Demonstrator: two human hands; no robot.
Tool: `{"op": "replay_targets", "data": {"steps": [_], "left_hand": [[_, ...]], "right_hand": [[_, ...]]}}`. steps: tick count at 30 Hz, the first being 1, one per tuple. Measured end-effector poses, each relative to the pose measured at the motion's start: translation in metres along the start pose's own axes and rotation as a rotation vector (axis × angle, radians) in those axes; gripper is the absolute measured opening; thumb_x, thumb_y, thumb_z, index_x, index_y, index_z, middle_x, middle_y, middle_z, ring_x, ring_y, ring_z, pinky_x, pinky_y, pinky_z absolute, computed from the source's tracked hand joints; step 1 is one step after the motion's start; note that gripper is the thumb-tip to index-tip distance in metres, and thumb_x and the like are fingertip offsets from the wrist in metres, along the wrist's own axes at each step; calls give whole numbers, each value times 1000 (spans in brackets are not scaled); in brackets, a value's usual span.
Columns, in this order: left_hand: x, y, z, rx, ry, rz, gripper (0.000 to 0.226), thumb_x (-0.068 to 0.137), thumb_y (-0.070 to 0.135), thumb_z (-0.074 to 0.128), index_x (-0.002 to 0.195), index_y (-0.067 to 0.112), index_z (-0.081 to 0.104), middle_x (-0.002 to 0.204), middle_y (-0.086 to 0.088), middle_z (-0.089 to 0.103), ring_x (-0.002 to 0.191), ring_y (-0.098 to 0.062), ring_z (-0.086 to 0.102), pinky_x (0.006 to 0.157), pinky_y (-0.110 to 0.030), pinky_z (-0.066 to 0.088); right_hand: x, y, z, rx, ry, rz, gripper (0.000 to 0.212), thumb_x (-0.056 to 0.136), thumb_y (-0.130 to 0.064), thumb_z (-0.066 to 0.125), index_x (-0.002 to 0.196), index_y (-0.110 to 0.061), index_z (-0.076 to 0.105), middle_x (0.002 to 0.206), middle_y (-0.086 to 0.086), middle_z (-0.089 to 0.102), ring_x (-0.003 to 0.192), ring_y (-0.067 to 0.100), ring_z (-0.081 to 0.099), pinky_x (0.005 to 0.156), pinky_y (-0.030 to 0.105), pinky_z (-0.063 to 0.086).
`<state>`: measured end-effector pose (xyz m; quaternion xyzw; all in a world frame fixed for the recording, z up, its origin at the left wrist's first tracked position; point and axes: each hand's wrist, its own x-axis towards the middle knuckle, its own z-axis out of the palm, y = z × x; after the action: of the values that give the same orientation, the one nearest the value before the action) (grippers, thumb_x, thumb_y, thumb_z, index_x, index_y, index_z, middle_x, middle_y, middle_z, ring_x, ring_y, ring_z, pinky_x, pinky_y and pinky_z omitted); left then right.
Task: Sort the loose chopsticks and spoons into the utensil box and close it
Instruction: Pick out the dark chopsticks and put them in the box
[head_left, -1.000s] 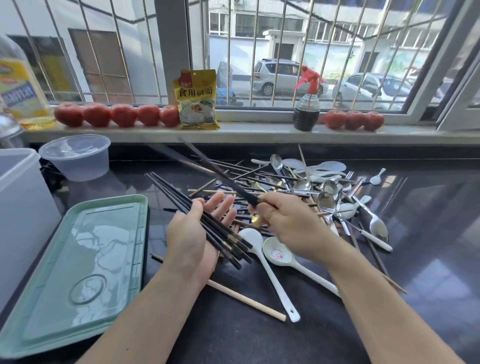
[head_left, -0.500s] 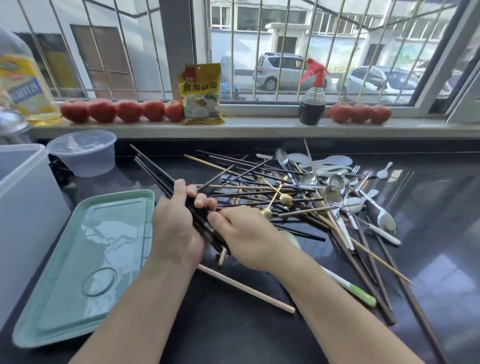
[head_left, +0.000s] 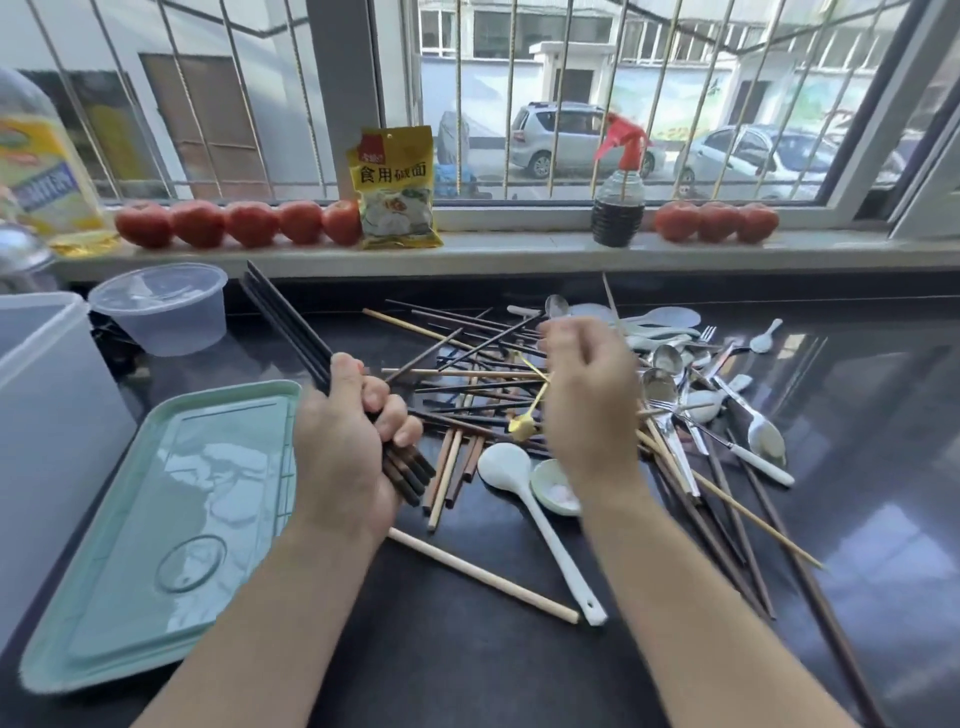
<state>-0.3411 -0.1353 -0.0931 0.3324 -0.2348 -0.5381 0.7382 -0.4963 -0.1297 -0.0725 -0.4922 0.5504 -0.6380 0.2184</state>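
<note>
We are early in the sort, as far as this view shows. Our left hand (head_left: 345, 452) has its grip clamped round a bundle of dark chopsticks (head_left: 291, 332), their long ends slanting up and away toward the left; that bundle is the only gathered lot we can see. Our right hand (head_left: 587, 395) hovers over the pile with its fingers loosely curled; it is blurred, and we cannot tell whether the grip holds a thin stick or nothing. Most of the work is left: a tangle of loose chopsticks (head_left: 467, 384) lies across the dark surface (head_left: 857, 467), with metal spoons (head_left: 662, 384) and white spoons (head_left: 524, 493) mixed in to the right. The pale box (head_left: 47, 410) stands at the far left, its inside hidden from us, and the green lid (head_left: 156, 530) lies flat beside it, so closing is not yet done.
</note>
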Motion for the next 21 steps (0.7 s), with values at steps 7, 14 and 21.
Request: {"op": "replay_targets", "data": {"steps": [7,14,21], "left_hand": [[9,6,-16,55,227,-117,36,107,45,46,82,20,41,56,6,24,40,-9,21,35,-22,21],[18,1,-25,48,224,-161,10,107,22,48,103,16,42,55,5,33,38,-7,25,34,-22,26],[17,3,-20,-84,235,-227,18,106,18,49,89,14,51,64,1,50,38,-7,40,35,-18,33]], "right_hand": [[38,33,-20,-698,-381,-193,17,97,-19,61,99,-22,78,89,-6,66,91,16,60,76,26,39],[32,44,26,-1149,-668,-357,15,95,-23,63,102,-31,72,99,-6,71,104,24,52,82,38,44],[29,42,10,-575,-551,-141,19,98,-17,60,106,-20,77,95,-9,74,88,5,63,77,18,44]]}}
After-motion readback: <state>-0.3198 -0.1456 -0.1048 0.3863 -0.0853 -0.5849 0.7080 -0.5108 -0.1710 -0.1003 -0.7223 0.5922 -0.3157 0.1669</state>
